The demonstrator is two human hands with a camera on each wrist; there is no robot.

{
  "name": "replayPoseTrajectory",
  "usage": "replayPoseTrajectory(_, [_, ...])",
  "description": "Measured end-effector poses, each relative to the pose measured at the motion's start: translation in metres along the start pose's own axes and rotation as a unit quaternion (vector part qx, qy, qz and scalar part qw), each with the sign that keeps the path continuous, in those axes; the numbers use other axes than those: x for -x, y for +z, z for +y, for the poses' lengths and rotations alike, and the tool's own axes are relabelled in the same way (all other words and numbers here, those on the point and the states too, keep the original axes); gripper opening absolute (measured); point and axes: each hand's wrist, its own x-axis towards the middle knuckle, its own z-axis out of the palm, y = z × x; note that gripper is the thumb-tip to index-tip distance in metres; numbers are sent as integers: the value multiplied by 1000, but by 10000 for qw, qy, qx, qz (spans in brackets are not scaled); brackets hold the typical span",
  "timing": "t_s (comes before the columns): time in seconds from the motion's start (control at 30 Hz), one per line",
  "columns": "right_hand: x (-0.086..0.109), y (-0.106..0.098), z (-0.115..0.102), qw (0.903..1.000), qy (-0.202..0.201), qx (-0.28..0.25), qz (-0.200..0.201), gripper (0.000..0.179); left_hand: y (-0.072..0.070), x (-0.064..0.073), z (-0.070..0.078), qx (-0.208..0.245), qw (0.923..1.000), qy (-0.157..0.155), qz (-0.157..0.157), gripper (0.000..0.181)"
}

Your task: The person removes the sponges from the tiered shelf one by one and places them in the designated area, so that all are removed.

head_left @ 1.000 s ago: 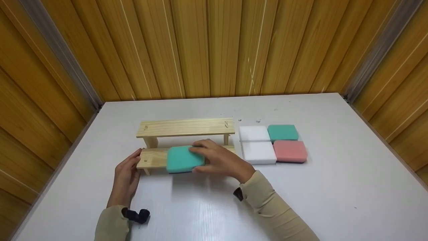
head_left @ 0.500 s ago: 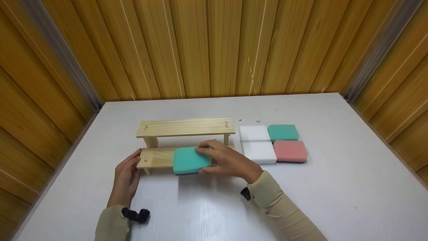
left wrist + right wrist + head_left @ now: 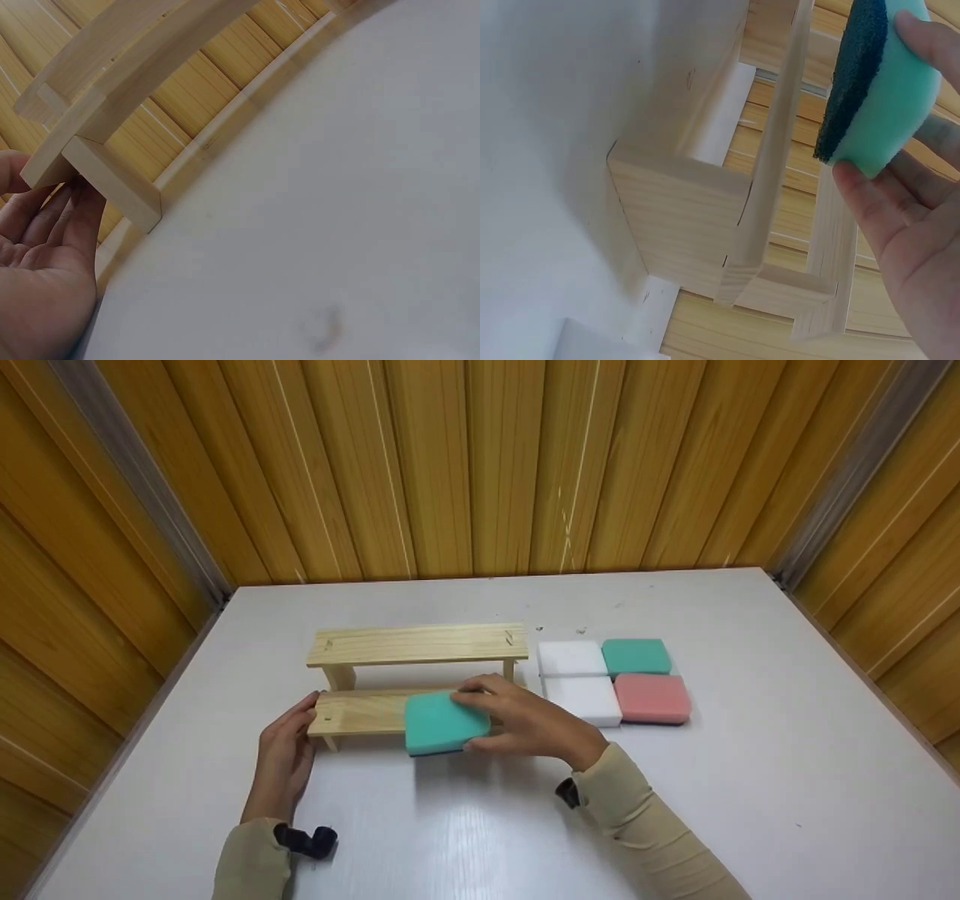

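Observation:
A turquoise sponge (image 3: 446, 724) with a dark scouring underside (image 3: 855, 79) is pinched in my right hand (image 3: 532, 724), thumb on one edge and fingers on the other. It hangs just above the lower board of a two-step wooden rack (image 3: 360, 712), with a gap visible in the right wrist view. At the rack's left end, my left hand (image 3: 285, 750) grips the lower board; the left wrist view has the thumb at its end and the fingers (image 3: 82, 217) underneath, beside the leg (image 3: 116, 184). The upper board (image 3: 420, 645) carries nothing.
Right of the rack, two white sponges (image 3: 581, 700), a green sponge (image 3: 636, 656) and a pink sponge (image 3: 652, 697) lie together in a block on the white table (image 3: 750, 795). Behind the table rises a yellow wood-patterned wall (image 3: 495, 472).
My right hand has moved the turquoise sponge rightward along the lower board and slightly toward me. The left hand and the rack stay in place.

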Motion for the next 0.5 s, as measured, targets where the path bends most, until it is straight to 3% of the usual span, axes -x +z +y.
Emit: replayPoseTrajectory(0.5, [16, -8, 10, 10000, -9, 76, -10, 60, 1, 0, 0, 65, 9999, 29, 84, 45])
